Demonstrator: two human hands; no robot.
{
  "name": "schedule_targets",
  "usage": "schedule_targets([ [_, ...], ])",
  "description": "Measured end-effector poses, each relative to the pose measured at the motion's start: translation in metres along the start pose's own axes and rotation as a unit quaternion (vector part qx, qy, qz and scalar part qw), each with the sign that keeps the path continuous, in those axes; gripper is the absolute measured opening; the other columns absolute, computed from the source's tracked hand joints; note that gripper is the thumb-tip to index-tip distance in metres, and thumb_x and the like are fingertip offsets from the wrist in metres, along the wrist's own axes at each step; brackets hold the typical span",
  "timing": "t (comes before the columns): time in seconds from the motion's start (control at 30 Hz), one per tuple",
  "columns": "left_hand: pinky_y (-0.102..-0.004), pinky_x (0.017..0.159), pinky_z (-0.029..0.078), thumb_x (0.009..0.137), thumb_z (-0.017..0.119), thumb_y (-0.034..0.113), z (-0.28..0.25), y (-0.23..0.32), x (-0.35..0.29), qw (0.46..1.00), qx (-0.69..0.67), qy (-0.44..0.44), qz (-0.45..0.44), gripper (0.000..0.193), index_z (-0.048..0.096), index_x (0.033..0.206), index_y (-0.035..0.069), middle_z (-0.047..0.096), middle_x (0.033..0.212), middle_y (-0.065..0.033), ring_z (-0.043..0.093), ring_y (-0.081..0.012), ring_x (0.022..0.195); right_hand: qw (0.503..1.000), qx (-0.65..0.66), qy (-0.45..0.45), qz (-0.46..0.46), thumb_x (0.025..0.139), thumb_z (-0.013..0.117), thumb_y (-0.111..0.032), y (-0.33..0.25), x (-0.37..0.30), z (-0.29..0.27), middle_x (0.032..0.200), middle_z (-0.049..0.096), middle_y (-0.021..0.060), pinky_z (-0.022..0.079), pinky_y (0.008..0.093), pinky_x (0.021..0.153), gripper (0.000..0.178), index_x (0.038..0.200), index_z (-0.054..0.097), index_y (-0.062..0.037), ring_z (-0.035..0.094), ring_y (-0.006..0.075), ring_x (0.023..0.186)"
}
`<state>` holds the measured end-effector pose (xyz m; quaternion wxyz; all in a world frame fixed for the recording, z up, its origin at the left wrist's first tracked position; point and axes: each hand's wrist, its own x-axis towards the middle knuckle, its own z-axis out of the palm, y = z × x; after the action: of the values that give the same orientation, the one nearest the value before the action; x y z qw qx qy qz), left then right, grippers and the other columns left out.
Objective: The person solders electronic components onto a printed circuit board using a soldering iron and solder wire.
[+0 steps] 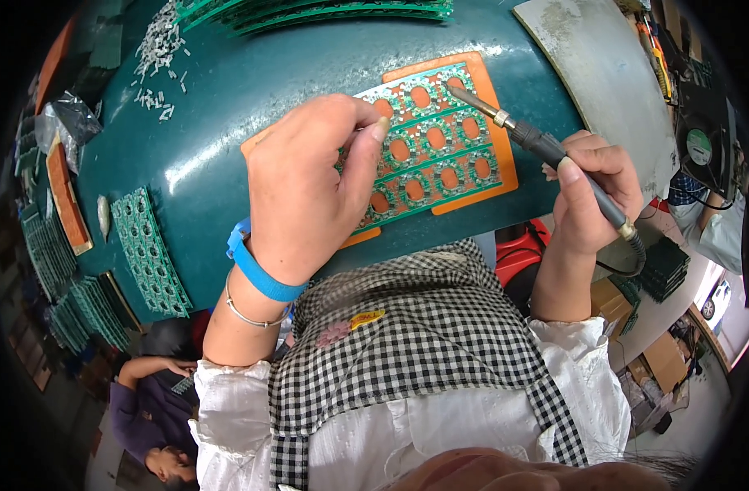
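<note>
A green circuit board panel (452, 178) with rows of oval openings lies on an orange backing plate (504, 164). My right hand (591, 192) is wrapped round the dark handle of a soldering iron (538, 141). The iron's tip points left, over the panel's far right part; contact cannot be made out. Above the panel's left side is my left hand (313, 180), thumb and index finger pinched together. Whatever the pinch holds, if anything, is too small to name. This hand hides the panel's left end.
Green boards (325, 12) are stacked at the far edge, with small white parts (160, 41) heaped to their left. Another green panel (149, 254) lies at the left. A grey-white sheet (604, 74) covers the table's right. A co-worker (157, 401) sits at lower left.
</note>
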<state>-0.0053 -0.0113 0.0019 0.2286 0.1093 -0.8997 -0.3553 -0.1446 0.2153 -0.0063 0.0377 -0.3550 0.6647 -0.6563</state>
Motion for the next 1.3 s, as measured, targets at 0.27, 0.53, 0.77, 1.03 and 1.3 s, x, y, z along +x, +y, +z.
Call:
schedule_targets([
  [0.27, -0.0372, 0.051, 0.05, 0.081, 0.071, 0.007, 0.017, -0.002, 0.008, 0.999, 0.029, -0.017, -0.015, 0.007, 0.065, 0.081, 0.005, 0.065, 0.068, -0.0114, 0.064, -0.0289, 0.059, 0.999, -0.008, -0.037, -0.001, 0.074, 0.069, 0.01, 0.003, 0.005, 0.007, 0.071, 0.062, 0.0111, 0.044, 0.0247, 0.058, 0.012, 0.081, 0.06, 0.0044, 0.058, 0.0145, 0.063],
  [0.53, -0.0387, 0.052, 0.051, 0.082, 0.071, 0.008, 0.025, -0.007, 0.009, 0.998, 0.049, -0.017, -0.02, 0.006, 0.066, 0.081, 0.005, 0.066, 0.069, -0.0124, 0.064, -0.0305, 0.06, 0.998, -0.024, -0.052, -0.002, 0.075, 0.07, 0.009, 0.008, 0.006, 0.008, 0.071, 0.064, 0.0123, 0.044, 0.0238, 0.056, 0.011, 0.079, 0.061, 0.0052, 0.059, 0.0145, 0.062],
  [0.77, -0.0388, 0.055, 0.051, 0.081, 0.071, 0.008, 0.026, -0.004, 0.008, 0.999, 0.037, -0.026, 0.004, 0.005, 0.067, 0.082, 0.005, 0.067, 0.07, -0.0119, 0.065, -0.0291, 0.062, 0.997, -0.043, -0.068, -0.019, 0.075, 0.07, 0.009, 0.009, 0.005, 0.003, 0.071, 0.063, 0.012, 0.044, 0.0237, 0.056, 0.012, 0.08, 0.061, 0.0052, 0.059, 0.0145, 0.062],
  [1.03, -0.0386, 0.054, 0.051, 0.081, 0.071, 0.007, 0.03, -0.002, 0.013, 0.999, 0.019, -0.047, -0.005, 0.005, 0.067, 0.082, 0.004, 0.066, 0.07, -0.0124, 0.065, -0.0299, 0.062, 1.0, 0.013, -0.022, 0.01, 0.074, 0.068, 0.011, 0.013, 0.004, -0.011, 0.072, 0.063, 0.0106, 0.043, 0.024, 0.056, 0.012, 0.08, 0.061, 0.0043, 0.058, 0.0139, 0.063],
  [1.3, -0.0395, 0.057, 0.053, 0.081, 0.071, 0.008, 0.037, -0.002, 0.015, 0.998, 0.038, -0.051, 0.001, 0.005, 0.067, 0.082, 0.004, 0.066, 0.07, -0.0139, 0.065, -0.0312, 0.063, 0.999, 0.009, -0.036, 0.022, 0.073, 0.07, 0.012, 0.015, 0.003, -0.009, 0.072, 0.063, 0.0113, 0.043, 0.024, 0.057, 0.013, 0.079, 0.061, 0.0043, 0.058, 0.0144, 0.063],
])
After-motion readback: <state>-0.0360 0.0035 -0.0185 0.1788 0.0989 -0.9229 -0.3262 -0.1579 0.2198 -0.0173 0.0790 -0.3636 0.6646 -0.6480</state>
